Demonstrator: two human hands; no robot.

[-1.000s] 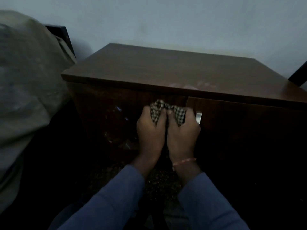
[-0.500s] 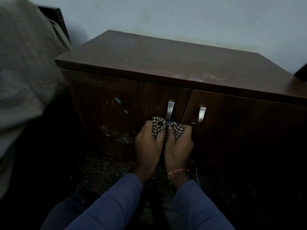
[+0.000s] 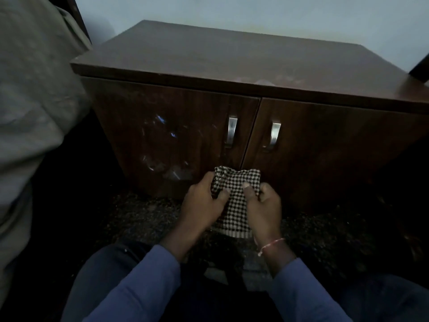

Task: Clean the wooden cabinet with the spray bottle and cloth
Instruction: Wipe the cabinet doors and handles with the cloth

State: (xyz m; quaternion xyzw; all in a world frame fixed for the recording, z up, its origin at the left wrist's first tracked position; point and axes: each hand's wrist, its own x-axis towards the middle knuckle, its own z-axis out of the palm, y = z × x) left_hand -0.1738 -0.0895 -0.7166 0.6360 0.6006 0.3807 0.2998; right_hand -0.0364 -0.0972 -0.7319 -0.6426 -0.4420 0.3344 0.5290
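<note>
A dark wooden cabinet (image 3: pixel 232 56) with two doors and two metal handles (image 3: pixel 232 132) stands against the wall. A black-and-white checked cloth (image 3: pixel 236 196) hangs in front of the lower part of the doors, near their seam. My left hand (image 3: pixel 199 205) pinches its left side and my right hand (image 3: pixel 262 205) pinches its right side, so it hangs spread between them. Wet smears shine on the left door (image 3: pixel 167 147). No spray bottle is in view.
A grey fabric-covered shape (image 3: pixel 30 112) fills the left side, close to the cabinet. The floor (image 3: pixel 325 228) in front is dark and speckled. A pale wall (image 3: pixel 255 15) rises behind. A dark object (image 3: pixel 420 66) pokes in at the right edge.
Both hands have moved down from the door handles to the lower part of the doors. The bunched cloth has opened and now hangs spread between them.
</note>
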